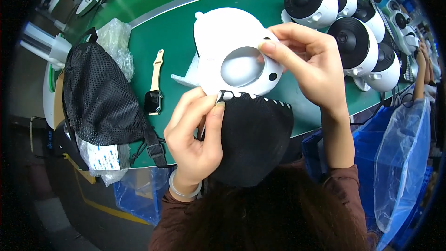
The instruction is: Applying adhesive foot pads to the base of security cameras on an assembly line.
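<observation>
A white rounded plastic shell (227,28) with a large round opening and black round spots is held over the green bench. My right hand (309,60) pinches its right side, thumb on the face by the opening and fingers behind. At its lower left edge my left hand (193,135) is closed, thumb and fingers pressed together; part of that grip is hidden. A black cap-like piece (253,139) with white marks along its edge covers the area below the shell. Whether my left thumb touches this black piece I cannot tell. Behind the shell lies a pale foam piece (188,75).
Several white rounded devices with black fronts (313,2) crowd the right side. To the left lie a smartwatch (153,101) with a beige strap, a black mesh bag (100,95) and clear bubble wrap (114,42). Blue bins (371,135) stand below the bench's right edge.
</observation>
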A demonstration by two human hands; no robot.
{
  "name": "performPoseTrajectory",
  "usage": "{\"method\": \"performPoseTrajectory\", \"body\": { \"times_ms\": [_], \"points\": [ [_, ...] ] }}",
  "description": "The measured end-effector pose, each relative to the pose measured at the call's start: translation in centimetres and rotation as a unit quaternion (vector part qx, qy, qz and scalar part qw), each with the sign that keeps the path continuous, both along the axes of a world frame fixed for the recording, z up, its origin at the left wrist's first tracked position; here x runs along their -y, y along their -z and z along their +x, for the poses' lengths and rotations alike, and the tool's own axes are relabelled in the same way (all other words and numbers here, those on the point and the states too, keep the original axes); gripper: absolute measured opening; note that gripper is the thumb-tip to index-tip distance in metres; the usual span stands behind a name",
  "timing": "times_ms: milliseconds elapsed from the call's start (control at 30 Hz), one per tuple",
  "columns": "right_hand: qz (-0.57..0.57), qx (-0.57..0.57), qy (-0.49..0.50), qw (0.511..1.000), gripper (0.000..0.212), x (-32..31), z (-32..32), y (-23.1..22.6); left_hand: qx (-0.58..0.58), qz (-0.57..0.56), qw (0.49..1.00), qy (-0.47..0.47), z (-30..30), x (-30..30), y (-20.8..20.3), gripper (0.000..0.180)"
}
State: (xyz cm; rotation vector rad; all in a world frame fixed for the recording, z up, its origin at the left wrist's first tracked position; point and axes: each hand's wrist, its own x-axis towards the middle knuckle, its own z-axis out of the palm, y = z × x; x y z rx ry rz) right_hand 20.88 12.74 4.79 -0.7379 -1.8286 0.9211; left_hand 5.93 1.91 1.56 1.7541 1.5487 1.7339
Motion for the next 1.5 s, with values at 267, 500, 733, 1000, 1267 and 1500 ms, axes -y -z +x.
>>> {"method": "performPoseTrajectory", "body": {
  "times_ms": [267, 500, 733, 1000, 1267, 1500],
  "points": [
    [0.197, 0.085, -0.007, 0.977, 0.036, 4.2, 1.3, -2.0, -0.004, 0.030, 0.999, -0.025, -0.3, 1.7, -0.6, 0.008],
    [0.198, 0.033, 0.010, 0.980, 0.014, 5.9, -0.4, 1.1, -0.071, 0.001, 0.996, -0.046, 0.8, 2.2, -0.6, 0.012],
    [0.141, 0.060, 0.010, 0.988, 0.017, 6.0, 0.1, 0.4, -0.096, -0.007, 0.994, -0.046, 0.7, 2.2, -0.4, 0.011],
    [0.247, 0.063, 0.021, 0.967, 0.017, 6.9, 0.1, -0.3, 0.032, -0.022, 0.994, -0.103, 0.1, 1.2, -0.2, 0.005],
    [0.206, 0.074, 0.071, 0.973, 0.005, 2.1, -2.5, -1.7, 0.079, -0.008, 0.997, -0.005, -0.4, -0.3, 0.4, 0.015],
    [0.212, 0.080, 0.088, 0.970, 0.004, 2.2, -3.4, -1.7, 0.068, 0.002, 0.998, 0.013, -0.5, -0.6, 0.2, 0.014]
  ]
}}
